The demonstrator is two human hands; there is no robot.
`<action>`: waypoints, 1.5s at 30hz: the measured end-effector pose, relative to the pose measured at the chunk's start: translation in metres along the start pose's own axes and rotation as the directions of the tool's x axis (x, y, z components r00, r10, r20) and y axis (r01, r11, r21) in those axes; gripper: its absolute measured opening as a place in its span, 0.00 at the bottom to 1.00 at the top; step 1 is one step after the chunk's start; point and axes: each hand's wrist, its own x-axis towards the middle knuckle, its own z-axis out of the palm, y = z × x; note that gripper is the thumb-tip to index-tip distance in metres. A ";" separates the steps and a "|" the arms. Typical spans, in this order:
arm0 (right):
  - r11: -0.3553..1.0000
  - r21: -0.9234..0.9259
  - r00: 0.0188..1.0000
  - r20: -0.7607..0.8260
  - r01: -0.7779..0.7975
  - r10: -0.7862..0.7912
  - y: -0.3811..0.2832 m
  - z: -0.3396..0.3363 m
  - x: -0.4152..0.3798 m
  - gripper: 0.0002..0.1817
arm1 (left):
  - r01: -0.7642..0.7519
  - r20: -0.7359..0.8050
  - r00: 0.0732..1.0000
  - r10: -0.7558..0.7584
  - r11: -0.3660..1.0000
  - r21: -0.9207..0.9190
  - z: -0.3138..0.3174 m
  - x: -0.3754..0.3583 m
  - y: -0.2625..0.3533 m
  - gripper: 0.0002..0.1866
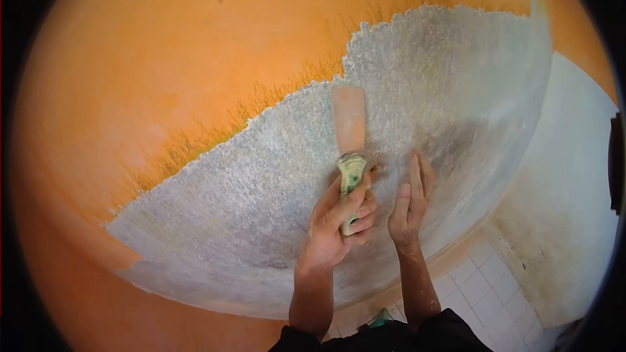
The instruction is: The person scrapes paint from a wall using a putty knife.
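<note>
Broadly, the orange wall (pixel 150 78) runs out of view around a rough grey patch (pixel 261 182). Below the patch, black sleeves (pixel 450 332) partly cover tiled floor (pixel 486 277). Over the patch, the left hand (pixel 336 218) curls round a scraper (pixel 353 161), hiding some handle; the right hand (pixel 411 205) extends its fingers, contact unclear. Below the patch, something green (pixel 381 317) is mostly hidden.

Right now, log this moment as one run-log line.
left hand: grips scraper | right hand: empty, fingers extended | blade: over grey patch, tip near orange paint
</note>
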 end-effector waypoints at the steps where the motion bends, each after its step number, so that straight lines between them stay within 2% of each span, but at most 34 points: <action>1: 0.988 -0.151 0.999 -0.023 -0.031 0.028 0.010 0.005 -0.009 0.26 | 0.045 0.027 0.999 -0.045 0.999 -0.009 0.008 0.003 0.003 0.19; 2: 0.952 -0.298 0.997 -0.052 -0.063 0.050 0.020 0.011 -0.017 0.28 | 0.036 0.143 0.990 -0.022 0.995 -0.094 0.005 0.010 0.001 0.19; 4: 0.911 -0.409 0.999 -0.020 -0.044 0.040 0.046 0.029 -0.038 0.31 | 0.054 0.369 0.928 0.046 0.965 -0.256 -0.007 0.028 -0.009 0.21; 5: 0.884 -0.466 0.999 -0.003 -0.031 0.034 0.052 0.034 -0.044 0.33 | 0.003 0.282 0.957 0.071 0.967 -0.254 0.003 0.030 -0.011 0.22; 8: 0.853 -0.521 0.996 0.051 -0.031 0.068 0.061 0.034 -0.050 0.39 | 0.134 0.327 0.944 0.051 0.845 -0.517 0.016 0.033 -0.015 0.23; 11: 0.855 -0.519 0.991 0.117 0.000 0.071 0.060 0.028 -0.049 0.43 | 0.144 0.432 0.885 0.174 0.779 -0.610 0.021 0.043 -0.024 0.23; 17: 0.853 -0.521 0.985 0.143 -0.008 0.096 0.068 0.027 -0.052 0.48 | 0.033 0.238 0.958 0.160 0.764 -0.645 0.040 0.025 -0.033 0.23; 20: 0.867 -0.497 0.975 0.173 -0.034 0.138 0.075 0.027 -0.056 0.49 | 0.017 0.249 0.952 0.176 0.785 -0.619 0.049 0.031 -0.016 0.24; 23: 0.882 -0.470 0.968 0.207 -0.027 0.140 0.062 0.018 -0.050 0.49 | -0.042 0.204 0.954 0.219 0.771 -0.635 0.058 0.031 -0.026 0.24; 26: 0.893 -0.449 0.973 0.195 -0.021 0.121 0.060 0.018 -0.048 0.48 | -0.038 0.187 0.959 0.216 0.745 -0.666 0.054 0.023 -0.035 0.23; 29: 0.906 -0.413 0.926 0.297 -0.096 0.233 0.064 0.010 -0.049 0.51 | -0.053 0.293 0.912 0.287 0.792 -0.609 0.061 0.046 0.000 0.23; 30: 0.907 -0.402 0.902 0.335 -0.124 0.271 0.064 0.007 -0.051 0.52 | -0.043 0.253 0.934 0.253 0.781 -0.623 0.066 0.043 -0.001 0.23; 31: 0.878 -0.476 0.903 0.350 -0.058 0.249 0.069 0.009 -0.055 0.53 | -0.034 0.213 0.952 0.220 0.768 -0.639 0.072 0.038 -0.007 0.23; 32: 0.903 -0.425 0.906 0.357 -0.059 0.228 0.065 0.006 -0.053 0.53 | -0.026 0.180 0.966 0.188 0.759 -0.651 0.076 0.033 -0.012 0.23; 34: 0.944 -0.325 0.916 0.359 -0.059 0.180 0.054 -0.003 -0.048 0.53 | 0.051 0.283 0.942 0.179 0.758 -0.650 0.065 0.031 -0.022 0.22; 36: 0.928 -0.365 0.894 0.389 -0.070 0.221 0.060 -0.005 -0.047 0.53 | 0.093 0.341 0.926 0.161 0.780 -0.619 0.061 0.034 -0.013 0.22; 38: 0.916 -0.394 0.880 0.408 -0.070 0.243 0.063 -0.005 -0.051 0.54 | 0.075 0.326 0.927 0.187 0.759 -0.647 0.069 0.041 -0.013 0.22; 42: 0.920 -0.391 0.895 0.404 -0.020 0.191 0.072 -0.006 -0.051 0.51 | 0.112 0.357 0.913 0.195 0.722 -0.683 0.071 0.036 -0.014 0.22; 44: 0.915 -0.402 0.869 0.439 -0.038 0.229 0.075 -0.009 -0.053 0.50 | 0.063 0.356 0.902 0.243 0.743 -0.666 0.076 0.051 -0.010 0.22; 45: 0.854 -0.520 0.867 0.423 -0.007 0.264 0.076 -0.003 -0.054 0.50 | 0.036 0.355 0.896 0.265 0.755 -0.654 0.079 0.055 -0.005 0.22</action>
